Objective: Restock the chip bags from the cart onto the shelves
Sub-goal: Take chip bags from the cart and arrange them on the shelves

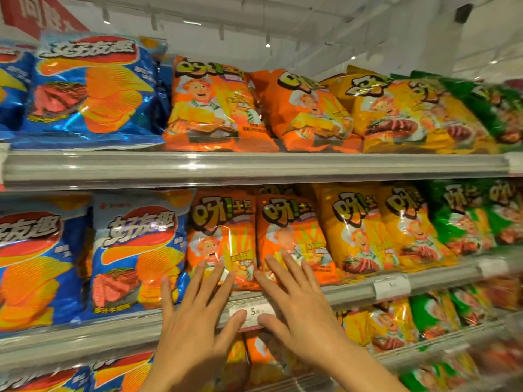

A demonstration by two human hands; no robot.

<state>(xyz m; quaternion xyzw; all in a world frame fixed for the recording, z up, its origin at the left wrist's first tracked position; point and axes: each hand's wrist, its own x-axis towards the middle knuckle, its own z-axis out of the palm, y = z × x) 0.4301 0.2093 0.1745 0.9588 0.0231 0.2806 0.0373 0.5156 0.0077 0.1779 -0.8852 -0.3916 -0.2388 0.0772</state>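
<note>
Both hands, left hand [195, 315] and right hand [297, 301], spread flat and holding nothing, press two upright orange bags [223, 239] at the shelf's front edge [353, 292].

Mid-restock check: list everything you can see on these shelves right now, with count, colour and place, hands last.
Blue chip bags, upper shelf: two fronts visible, blue, left end.
Orange chip bags, upper shelf: two, orange, centre.
Yellow chip bags, upper shelf: about two, yellow, right of centre.
Green chip bags, upper shelf: count unclear, green, far right.
Blue chip bags, middle shelf: two, blue, left.
Orange chip bags, middle shelf: two front, orange, centre.
Yellow chip bags, middle shelf: two, yellow, right of centre.
Green chip bags, middle shelf: two, green, far right.
Price tag: one, white, middle shelf rail.
Lower shelf bags: blurred, mixed colours.
Left hand: fingers straight, on the orange bags.
Right hand: likewise.
</note>
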